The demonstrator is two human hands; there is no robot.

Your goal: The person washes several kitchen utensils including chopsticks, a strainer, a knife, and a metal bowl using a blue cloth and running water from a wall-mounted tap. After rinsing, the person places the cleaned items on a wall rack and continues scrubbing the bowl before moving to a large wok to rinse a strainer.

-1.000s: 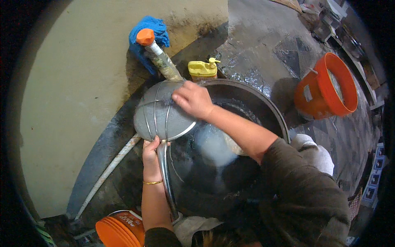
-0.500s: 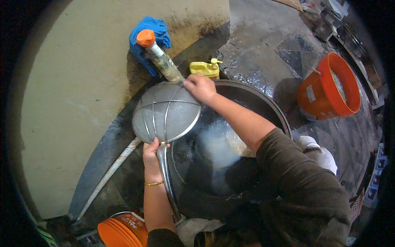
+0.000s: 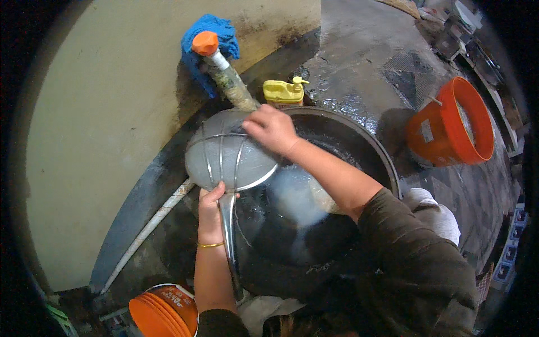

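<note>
My left hand is closed round the neck of a large strainer, its thumb lying where the metal handle meets the rim. The strainer's domed mesh faces up, with thin metal ribs across it, tilted over the left side of a large dark tub. My right hand presses on the upper right of the mesh, fingers curled together; whether something small is under them is hidden. Cloudy whitish water lies in the tub, with a pale round shape partly behind my right forearm.
A pipe with an orange top stands beyond the strainer, a blue cloth behind it. A yellow pump jug sits at the tub's far rim. Orange buckets stand right and near left. A white pipe runs along the wall.
My right hand has slid slightly left and down over the mesh, its fingers now farther in from the rim. My left hand keeps its hold on the strainer. The whole view has shifted a little.
</note>
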